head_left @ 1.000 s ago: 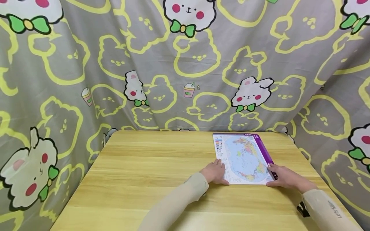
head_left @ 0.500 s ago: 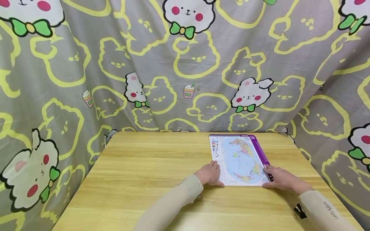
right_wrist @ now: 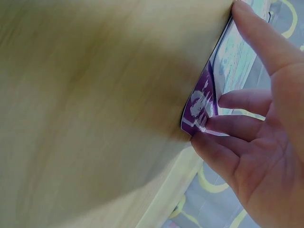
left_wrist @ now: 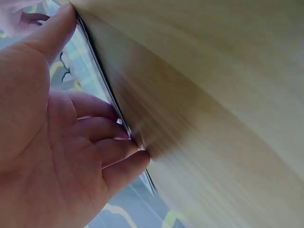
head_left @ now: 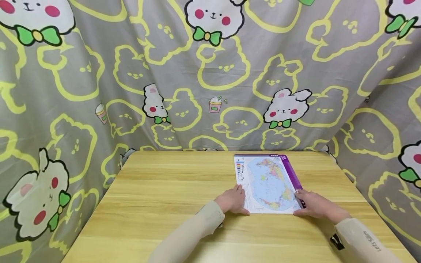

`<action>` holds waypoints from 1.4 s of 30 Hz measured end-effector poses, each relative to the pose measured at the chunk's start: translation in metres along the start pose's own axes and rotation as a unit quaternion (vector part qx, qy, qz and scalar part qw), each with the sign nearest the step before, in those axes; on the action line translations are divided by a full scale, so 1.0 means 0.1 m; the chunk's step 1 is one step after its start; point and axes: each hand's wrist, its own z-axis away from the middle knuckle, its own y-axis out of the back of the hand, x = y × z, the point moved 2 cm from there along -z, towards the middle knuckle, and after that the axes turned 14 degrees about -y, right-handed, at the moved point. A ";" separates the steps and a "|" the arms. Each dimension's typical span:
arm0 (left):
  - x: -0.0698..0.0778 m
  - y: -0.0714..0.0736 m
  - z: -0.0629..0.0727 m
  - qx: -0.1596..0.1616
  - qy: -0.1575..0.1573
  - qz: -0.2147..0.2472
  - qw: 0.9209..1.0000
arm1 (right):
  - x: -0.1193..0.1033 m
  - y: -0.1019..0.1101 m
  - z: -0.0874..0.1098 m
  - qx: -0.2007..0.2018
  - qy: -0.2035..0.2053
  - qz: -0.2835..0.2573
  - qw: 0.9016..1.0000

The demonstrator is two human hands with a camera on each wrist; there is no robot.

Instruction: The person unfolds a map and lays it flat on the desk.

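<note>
A flat world map (head_left: 264, 184) with a white margin and a purple strip down its right side lies on the wooden table. At its left edge, my left hand (head_left: 231, 199) sets its fingertips along the side, with the thumb at the near left corner. My right hand (head_left: 315, 204) touches the right edge near the purple strip, its thumb at the near right corner. In the left wrist view, the fingers (left_wrist: 102, 128) are slightly bent against the thin edge. The right wrist view shows a purple corner (right_wrist: 197, 104) at the fingertips.
The pale wooden table (head_left: 158, 190) spreads left of the map and in front of it. Behind and at both sides hangs a grey curtain (head_left: 184, 73) with cartoon rabbits and yellow outlines. A black strap (head_left: 337, 241) shows under the right sleeve.
Both hands and the map have slid together to the left and slightly toward the person. The hands keep their places at the map's edges.
</note>
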 end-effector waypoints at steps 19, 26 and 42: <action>-0.21 -0.11 0.24 -0.003 -0.005 0.032 0.999 | -0.25 -0.05 0.01 0.022 0.048 0.014 0.999; -0.27 -0.12 0.34 -0.004 -0.007 0.041 0.999 | -0.37 -0.08 0.00 0.025 0.058 0.014 0.998; -0.42 -0.20 0.56 0.002 -0.001 0.058 0.998 | -0.59 -0.13 -0.08 0.018 0.058 0.020 0.998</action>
